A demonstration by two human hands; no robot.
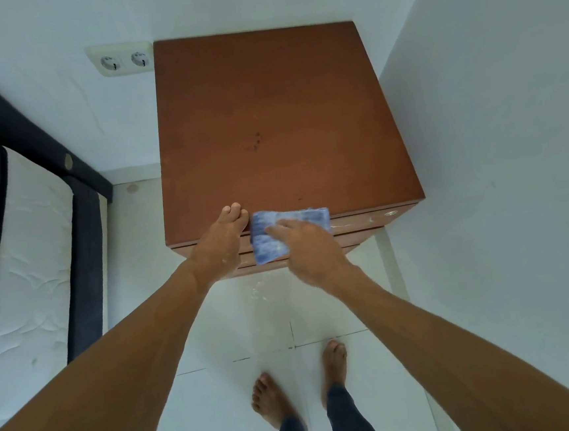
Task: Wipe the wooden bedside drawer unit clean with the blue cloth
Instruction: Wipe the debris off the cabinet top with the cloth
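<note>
The wooden bedside drawer unit (278, 119) stands in a white corner, seen from above, its brown top bare with a small dark mark near the middle. The blue cloth (268, 240) hangs folded over the unit's front edge and down the drawer fronts. My right hand (308, 247) lies flat on the cloth and presses it against the front edge. My left hand (221, 241) rests on the same front edge just left of the cloth, fingers together and touching the wood, holding nothing.
A white wall runs close along the unit's right side. A double wall socket (123, 60) sits left of the unit's back edge. A bed with a dark frame and white mattress (30, 272) fills the left. My bare feet (301, 385) stand on white floor tiles.
</note>
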